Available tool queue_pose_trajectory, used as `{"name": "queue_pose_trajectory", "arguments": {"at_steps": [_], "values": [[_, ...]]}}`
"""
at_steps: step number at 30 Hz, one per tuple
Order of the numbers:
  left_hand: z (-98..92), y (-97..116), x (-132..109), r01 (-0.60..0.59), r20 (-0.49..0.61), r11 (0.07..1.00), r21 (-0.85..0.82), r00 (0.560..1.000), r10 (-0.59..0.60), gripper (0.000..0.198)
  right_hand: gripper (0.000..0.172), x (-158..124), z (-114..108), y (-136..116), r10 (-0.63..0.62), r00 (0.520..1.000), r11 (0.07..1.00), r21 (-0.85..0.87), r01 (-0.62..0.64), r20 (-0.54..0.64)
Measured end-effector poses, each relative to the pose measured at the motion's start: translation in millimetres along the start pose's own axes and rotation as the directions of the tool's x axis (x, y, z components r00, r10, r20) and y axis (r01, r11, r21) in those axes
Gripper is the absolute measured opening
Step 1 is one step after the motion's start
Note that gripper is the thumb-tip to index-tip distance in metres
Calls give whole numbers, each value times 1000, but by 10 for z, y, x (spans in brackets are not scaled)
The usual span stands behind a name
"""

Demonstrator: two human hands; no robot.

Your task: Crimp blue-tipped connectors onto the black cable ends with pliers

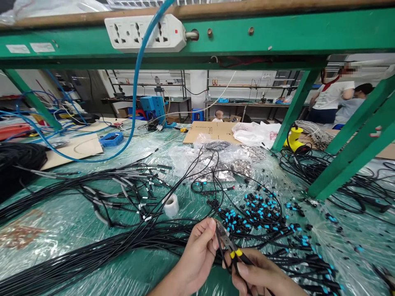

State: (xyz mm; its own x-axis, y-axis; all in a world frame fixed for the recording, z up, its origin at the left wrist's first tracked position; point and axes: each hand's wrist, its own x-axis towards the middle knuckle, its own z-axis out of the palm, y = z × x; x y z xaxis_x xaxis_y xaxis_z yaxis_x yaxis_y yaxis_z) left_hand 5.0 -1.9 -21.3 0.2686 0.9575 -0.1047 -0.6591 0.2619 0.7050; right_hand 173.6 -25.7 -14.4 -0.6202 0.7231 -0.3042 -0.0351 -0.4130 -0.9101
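My left hand [199, 250] is closed in a pinch on the end of a thin black cable [221, 246]; the small piece between the fingertips is hidden. My right hand [256, 271] grips a pair of pliers [226, 238] with black and yellow handles, their jaws pointing up and left. The jaw tips meet the cable end right beside my left fingertips. Just beyond the hands lies a heap of small black connectors with blue parts [256, 209]. A thick bundle of black cables [117, 250] stretches across the table from the left and passes behind my hands.
A white tape roll [171, 205] stands beyond my left hand. Plastic bags of small metal parts [240, 164] lie farther back. Green posts [348, 148] and a beam with a power strip [148, 33] frame the bench. Another tool [384, 277] lies far right. People [333, 94] are behind.
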Motion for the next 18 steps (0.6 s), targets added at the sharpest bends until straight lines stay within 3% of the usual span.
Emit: {"name": "queue_pose_trajectory", "arguments": {"at_steps": [3,5,7,9,13,18], "values": [[-44,-23,44,-9,-12,999,36,1000,9,31,54,-26,43,-41,-5,992,997,-80,-6,-126],[-65,-25,78,-56,-43,992,109,997,61,32,45,-46,66,-78,-110,971,935,-354,29,-211],[-76,-25,109,-114,-71,975,190,989,129,34,35,-59,68,-110,-254,929,752,-659,15,-268],[-77,-29,137,-166,-75,950,266,979,192,38,29,-66,50,-119,-367,878,542,-837,-66,-307],[-75,-52,171,-233,-62,903,362,960,273,39,40,-63,-24,-53,-479,812,285,-934,-214,-332],[-88,-89,176,-250,-73,881,402,950,303,37,45,-50,-95,27,-593,757,128,-961,-246,-273]]}}
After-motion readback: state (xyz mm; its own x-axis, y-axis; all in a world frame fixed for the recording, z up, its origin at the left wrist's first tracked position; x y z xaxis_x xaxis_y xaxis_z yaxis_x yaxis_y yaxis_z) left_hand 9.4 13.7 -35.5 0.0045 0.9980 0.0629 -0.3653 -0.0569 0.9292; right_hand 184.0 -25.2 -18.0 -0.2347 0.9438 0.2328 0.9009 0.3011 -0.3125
